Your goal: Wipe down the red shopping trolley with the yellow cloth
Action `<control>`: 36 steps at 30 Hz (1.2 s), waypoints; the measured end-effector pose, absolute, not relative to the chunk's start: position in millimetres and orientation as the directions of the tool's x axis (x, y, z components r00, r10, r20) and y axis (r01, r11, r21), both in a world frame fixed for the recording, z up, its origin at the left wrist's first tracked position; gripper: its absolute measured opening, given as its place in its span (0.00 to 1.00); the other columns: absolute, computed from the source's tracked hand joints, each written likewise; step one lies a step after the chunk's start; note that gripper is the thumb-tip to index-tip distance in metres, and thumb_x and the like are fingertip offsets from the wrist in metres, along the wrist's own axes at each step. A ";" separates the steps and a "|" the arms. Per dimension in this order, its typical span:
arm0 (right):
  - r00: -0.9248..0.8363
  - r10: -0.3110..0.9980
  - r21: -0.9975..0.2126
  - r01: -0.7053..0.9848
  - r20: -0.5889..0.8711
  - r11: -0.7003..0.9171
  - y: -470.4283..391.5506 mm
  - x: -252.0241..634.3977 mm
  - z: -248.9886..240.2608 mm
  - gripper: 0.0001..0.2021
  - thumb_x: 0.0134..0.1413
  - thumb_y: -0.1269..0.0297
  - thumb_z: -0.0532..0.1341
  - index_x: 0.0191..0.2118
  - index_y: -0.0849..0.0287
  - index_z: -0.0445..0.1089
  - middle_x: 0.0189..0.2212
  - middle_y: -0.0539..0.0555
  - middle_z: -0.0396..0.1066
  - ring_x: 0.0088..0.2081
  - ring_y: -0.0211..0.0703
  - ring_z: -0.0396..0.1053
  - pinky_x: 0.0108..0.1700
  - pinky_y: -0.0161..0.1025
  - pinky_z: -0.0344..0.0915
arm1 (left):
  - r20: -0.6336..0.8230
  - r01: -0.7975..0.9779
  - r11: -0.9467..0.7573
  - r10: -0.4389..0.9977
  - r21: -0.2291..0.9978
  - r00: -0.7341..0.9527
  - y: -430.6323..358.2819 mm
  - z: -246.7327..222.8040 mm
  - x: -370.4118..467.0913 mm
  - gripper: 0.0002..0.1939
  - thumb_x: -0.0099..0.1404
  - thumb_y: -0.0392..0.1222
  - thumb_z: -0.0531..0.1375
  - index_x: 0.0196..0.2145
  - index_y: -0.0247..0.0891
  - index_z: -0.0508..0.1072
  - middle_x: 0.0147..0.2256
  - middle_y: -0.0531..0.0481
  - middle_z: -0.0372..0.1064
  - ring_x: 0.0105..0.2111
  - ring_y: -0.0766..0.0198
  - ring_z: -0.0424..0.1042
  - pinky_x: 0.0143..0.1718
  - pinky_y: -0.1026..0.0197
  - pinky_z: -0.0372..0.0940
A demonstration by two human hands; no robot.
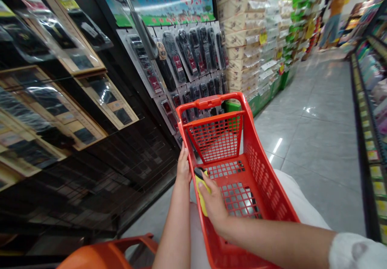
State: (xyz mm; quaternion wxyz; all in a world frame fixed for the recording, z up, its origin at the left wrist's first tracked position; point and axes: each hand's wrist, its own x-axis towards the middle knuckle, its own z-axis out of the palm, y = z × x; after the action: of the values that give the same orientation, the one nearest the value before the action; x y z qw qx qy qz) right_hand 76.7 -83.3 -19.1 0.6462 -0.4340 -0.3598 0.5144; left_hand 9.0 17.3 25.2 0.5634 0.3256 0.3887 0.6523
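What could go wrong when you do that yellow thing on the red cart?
The yellow-and-black pad might slip from the right hand and drop into the cart, since it's held against the steep side wall. The cart might shift or tip if pushed hard, as only the left hand seems to steady it from outside. And its handle could bump the hanging packets if it swings.

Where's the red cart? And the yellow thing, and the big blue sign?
Red cart (211, 101): head view, on its top handle.
Yellow thing (202, 205): head view, on its lower part.
Blue sign (166, 3): head view, near its middle.
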 end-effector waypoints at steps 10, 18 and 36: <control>0.028 0.970 -0.968 -0.066 0.242 0.243 -52.8 103.7 1.1 0.19 0.53 0.67 0.60 0.52 0.53 0.73 0.39 0.53 0.64 0.45 0.42 0.65 0.55 0.44 0.62 | -0.096 -0.648 0.053 0.995 0.760 -0.032 23.0 30.7 3.5 0.22 0.67 0.44 0.57 0.59 0.45 0.67 0.50 0.50 0.74 0.47 0.61 0.75 0.55 0.55 0.66; -0.418 0.824 -0.815 0.268 0.383 0.515 -72.5 144.3 16.4 0.20 0.54 0.76 0.58 0.50 0.49 0.74 0.43 0.54 0.62 0.47 0.42 0.63 0.51 0.43 0.63 | -0.070 -0.652 0.079 0.997 0.754 0.039 23.6 27.7 -2.7 0.21 0.72 0.49 0.48 0.58 0.45 0.67 0.56 0.49 0.69 0.53 0.62 0.70 0.58 0.56 0.62; -0.129 0.961 -0.941 0.209 0.245 0.268 -13.8 130.9 9.2 0.27 0.51 0.70 0.59 0.60 0.52 0.65 0.44 0.55 0.65 0.48 0.45 0.64 0.56 0.45 0.60 | -0.097 -0.603 0.053 0.994 0.796 -0.041 27.2 34.4 6.3 0.16 0.71 0.46 0.52 0.50 0.42 0.73 0.48 0.50 0.75 0.48 0.63 0.73 0.55 0.58 0.65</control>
State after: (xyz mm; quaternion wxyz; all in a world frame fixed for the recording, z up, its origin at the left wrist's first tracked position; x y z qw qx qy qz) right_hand 130.9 -13.8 9.2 0.4753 -0.4578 -0.6387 0.3956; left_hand 6.3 27.2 34.4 0.6342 0.2779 0.3523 0.6296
